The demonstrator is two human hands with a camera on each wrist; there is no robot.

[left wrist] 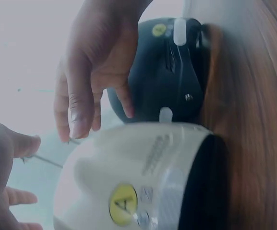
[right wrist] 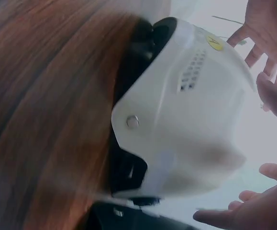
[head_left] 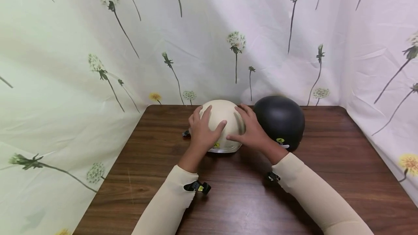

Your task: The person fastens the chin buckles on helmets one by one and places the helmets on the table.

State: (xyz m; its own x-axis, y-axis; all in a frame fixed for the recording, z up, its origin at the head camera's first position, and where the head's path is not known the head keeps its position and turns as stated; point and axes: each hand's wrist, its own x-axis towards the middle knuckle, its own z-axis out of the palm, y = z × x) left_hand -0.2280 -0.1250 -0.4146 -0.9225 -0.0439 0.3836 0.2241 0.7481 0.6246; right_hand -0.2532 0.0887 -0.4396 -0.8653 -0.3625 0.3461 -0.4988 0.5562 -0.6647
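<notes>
A cream helmet [head_left: 223, 119] with a yellow A sticker sits on the brown table, dome up. Over its left side my left hand [head_left: 203, 129] is spread, thumb apart from the fingers. My right hand [head_left: 253, 130] curves loosely by its right side, between it and a black helmet [head_left: 281, 120]. In the left wrist view, the right hand [left wrist: 100, 62] is beside the cream helmet [left wrist: 114, 177], in front of the black one. The right wrist view shows gaps between both hands and the cream shell [right wrist: 200, 115]. Whether any fingertip touches it is hard to tell.
The wooden table [head_left: 150, 184] runs back to a white curtain [head_left: 209, 46] printed with dandelions. A small dark buckle [head_left: 186, 134] lies at the cream helmet's left edge. A wrist camera [head_left: 199, 188] pokes out of the left sleeve.
</notes>
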